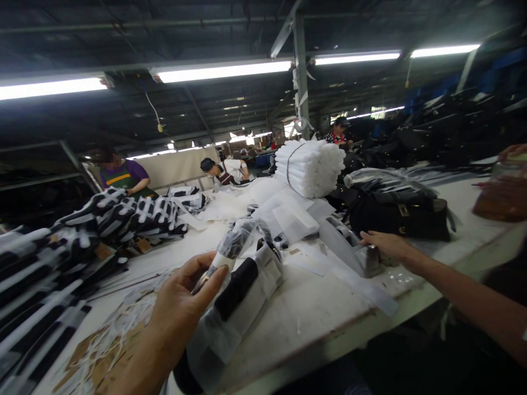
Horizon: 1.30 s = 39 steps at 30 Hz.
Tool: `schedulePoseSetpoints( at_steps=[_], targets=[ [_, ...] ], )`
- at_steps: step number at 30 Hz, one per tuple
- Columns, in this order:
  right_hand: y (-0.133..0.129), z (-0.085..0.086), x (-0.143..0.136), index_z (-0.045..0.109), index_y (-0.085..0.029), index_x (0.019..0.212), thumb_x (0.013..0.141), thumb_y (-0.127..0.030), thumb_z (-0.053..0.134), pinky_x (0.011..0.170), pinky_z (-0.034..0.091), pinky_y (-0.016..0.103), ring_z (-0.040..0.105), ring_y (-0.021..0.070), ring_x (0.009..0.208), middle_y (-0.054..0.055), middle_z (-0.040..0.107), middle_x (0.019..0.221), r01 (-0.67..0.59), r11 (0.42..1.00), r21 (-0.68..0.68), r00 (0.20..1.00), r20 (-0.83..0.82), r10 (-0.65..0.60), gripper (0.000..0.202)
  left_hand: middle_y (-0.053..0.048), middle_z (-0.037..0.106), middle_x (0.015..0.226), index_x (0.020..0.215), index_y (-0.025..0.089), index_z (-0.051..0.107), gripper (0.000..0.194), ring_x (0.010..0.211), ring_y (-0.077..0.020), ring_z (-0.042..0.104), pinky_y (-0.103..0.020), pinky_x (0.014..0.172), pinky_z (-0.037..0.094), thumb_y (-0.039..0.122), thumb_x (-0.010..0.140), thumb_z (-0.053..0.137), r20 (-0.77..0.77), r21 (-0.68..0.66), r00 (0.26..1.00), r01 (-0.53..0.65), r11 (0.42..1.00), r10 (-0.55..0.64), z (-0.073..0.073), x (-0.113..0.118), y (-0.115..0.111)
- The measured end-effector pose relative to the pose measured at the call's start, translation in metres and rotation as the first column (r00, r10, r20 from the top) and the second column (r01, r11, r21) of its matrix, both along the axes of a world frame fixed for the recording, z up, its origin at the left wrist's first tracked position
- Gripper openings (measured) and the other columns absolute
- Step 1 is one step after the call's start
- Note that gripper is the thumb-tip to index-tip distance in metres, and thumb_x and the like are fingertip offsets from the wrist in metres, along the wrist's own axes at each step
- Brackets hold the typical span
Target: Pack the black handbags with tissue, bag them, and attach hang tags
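My left hand point(197, 285) is closed round a plastic-wrapped handle point(233, 244) that rises from a black bag point(236, 288). White wrapping covers part of that bag, which lies at the table's front edge. To the right, my right hand point(385, 245) reaches over a shiny metal tape dispenser point(370, 259), its fingers touching or just above the top; the fingertips are partly hidden. Translucent sheets point(337, 252) lie just left of the dispenser. Behind my right hand sits a black handbag point(399, 214) with a metal clasp.
Wrapped black bags point(140, 216) are piled at left, near tags with white strings point(111, 345). A tied bundle of white rolls point(308, 167) stands behind white sheets point(288, 214). People point(127, 175) work at the back; a jar point(504, 189) is at right.
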State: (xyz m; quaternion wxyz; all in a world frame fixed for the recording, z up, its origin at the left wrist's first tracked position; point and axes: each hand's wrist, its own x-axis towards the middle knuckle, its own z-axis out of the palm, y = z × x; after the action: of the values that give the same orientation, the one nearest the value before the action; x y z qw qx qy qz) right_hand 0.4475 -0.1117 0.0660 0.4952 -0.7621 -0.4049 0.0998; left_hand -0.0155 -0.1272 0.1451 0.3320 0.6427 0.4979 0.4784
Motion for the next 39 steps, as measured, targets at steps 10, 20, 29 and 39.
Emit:
schedulePoseSetpoints(
  at_steps=[10,20,29,39],
  targets=[
    [-0.025,0.005,0.001,0.08,-0.017,0.076,0.077,-0.026,0.07,0.092,0.044,0.038,0.062,0.0266,0.111,0.017,0.072,0.114,-0.107,0.975,0.196,0.851,-0.489,0.192,0.014,-0.005,0.077,0.104,0.11,0.02,0.071,0.053,0.091,-0.0228,0.069,-0.024,0.071,0.051,0.057,0.073,0.077,-0.021,-0.004,0.999,0.03,1.0,-0.03,-0.001,-0.002,0.0],
    [-0.07,-0.063,-0.007,0.079,-0.02,0.062,0.058,-0.032,0.087,0.079,0.052,0.043,0.067,0.0251,0.07,0.019,0.074,0.085,-0.049,0.997,0.056,0.772,-0.631,0.073,0.015,-0.005,0.076,0.102,0.111,0.019,0.071,0.057,0.086,-0.0203,0.068,-0.023,0.068,0.049,0.058,0.069,0.079,0.032,-0.055,0.999,0.022,0.998,-0.02,0.003,0.002,-0.003],
    [-0.07,0.002,-0.125,0.08,-0.022,0.079,0.073,-0.061,0.075,0.085,0.054,0.037,0.068,0.0281,0.083,0.01,0.071,0.071,-0.53,0.824,0.201,0.784,-0.254,0.567,0.039,-0.002,0.073,0.092,0.106,0.019,0.072,0.037,0.082,-0.0181,0.063,-0.025,0.074,0.047,0.049,0.083,0.069,-0.108,0.091,0.993,0.065,0.994,-0.055,-0.006,0.003,0.003],
    [-0.038,0.063,-0.273,0.076,-0.019,0.077,0.079,-0.059,0.068,0.059,0.054,0.025,0.065,0.0179,0.061,0.004,0.072,0.07,-0.761,0.513,0.396,0.482,-0.184,0.857,0.041,-0.001,0.071,0.084,0.093,0.019,0.072,0.02,0.078,-0.0164,0.062,-0.024,0.073,0.047,0.036,0.081,0.07,-0.109,0.211,0.994,0.022,0.977,0.001,-0.004,0.016,-0.008]
  ],
)
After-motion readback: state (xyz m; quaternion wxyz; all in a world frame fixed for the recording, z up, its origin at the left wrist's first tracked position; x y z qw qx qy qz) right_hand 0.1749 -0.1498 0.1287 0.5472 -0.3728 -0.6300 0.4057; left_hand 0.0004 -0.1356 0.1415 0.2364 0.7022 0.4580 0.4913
